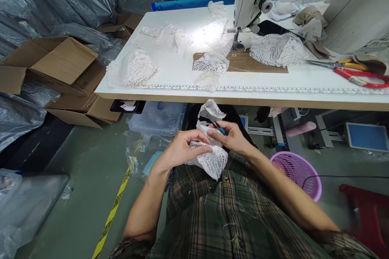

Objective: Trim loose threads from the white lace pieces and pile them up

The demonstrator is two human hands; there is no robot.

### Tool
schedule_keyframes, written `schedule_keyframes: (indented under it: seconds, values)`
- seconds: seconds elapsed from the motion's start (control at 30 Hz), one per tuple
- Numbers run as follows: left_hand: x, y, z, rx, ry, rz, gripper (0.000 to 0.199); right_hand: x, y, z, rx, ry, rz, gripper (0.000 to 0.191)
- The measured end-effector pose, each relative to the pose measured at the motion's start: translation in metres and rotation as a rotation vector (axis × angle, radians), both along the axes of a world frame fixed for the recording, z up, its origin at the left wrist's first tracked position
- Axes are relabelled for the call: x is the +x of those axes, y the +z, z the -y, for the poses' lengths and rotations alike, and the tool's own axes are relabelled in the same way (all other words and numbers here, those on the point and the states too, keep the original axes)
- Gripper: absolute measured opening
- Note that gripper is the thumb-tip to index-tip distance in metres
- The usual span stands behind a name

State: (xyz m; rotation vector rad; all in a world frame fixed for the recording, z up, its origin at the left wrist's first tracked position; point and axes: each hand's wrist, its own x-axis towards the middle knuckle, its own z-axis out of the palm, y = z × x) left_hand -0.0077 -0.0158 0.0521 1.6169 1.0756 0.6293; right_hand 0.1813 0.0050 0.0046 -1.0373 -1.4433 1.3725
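Observation:
White lace fabric (215, 162) lies over my lap, below the front edge of the white sewing table (170, 77). My left hand (187, 147) holds the lace from the left, thumb and fingers on the cloth. In my right hand (231, 135) are small blue-handled snips (222, 130), their dark blades pointing up and left over the lace. The right fingertips also touch the cloth. More lace pieces (133, 68) rest on the table's left side, and another strip (214, 64) lies left of the needle.
The sewing machine (249, 0) stands on the table, with lace (278, 50) right of its needle. Red-handled scissors (360, 77) lie at the right. Open cardboard boxes (63, 64) are at the left. A purple basket (296, 170) and red stool (367, 210) stand on the floor.

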Motion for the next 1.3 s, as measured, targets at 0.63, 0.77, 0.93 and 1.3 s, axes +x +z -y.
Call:
schedule_keyframes:
  seconds: [0.63, 0.77, 0.93, 1.3]
  values:
    - [-0.002, -0.005, -0.012, 0.095, 0.033, 0.113, 0.014, 0.008, 0.011, 0.015, 0.083, 0.265, 0.075, 0.026]
    - [-0.001, -0.005, -0.011, -0.006, 0.112, 0.14, 0.018, 0.012, 0.01, 0.019, 0.113, 0.204, 0.151, 0.021]
    - [-0.004, -0.006, -0.012, -0.087, 0.151, 0.187, 0.04, 0.012, 0.007, 0.02, 0.139, 0.17, 0.145, 0.017]
    - [-0.008, -0.01, -0.011, -0.086, 0.159, 0.221, 0.041, 0.012, 0.008, 0.017, 0.126, 0.174, 0.122, 0.018]
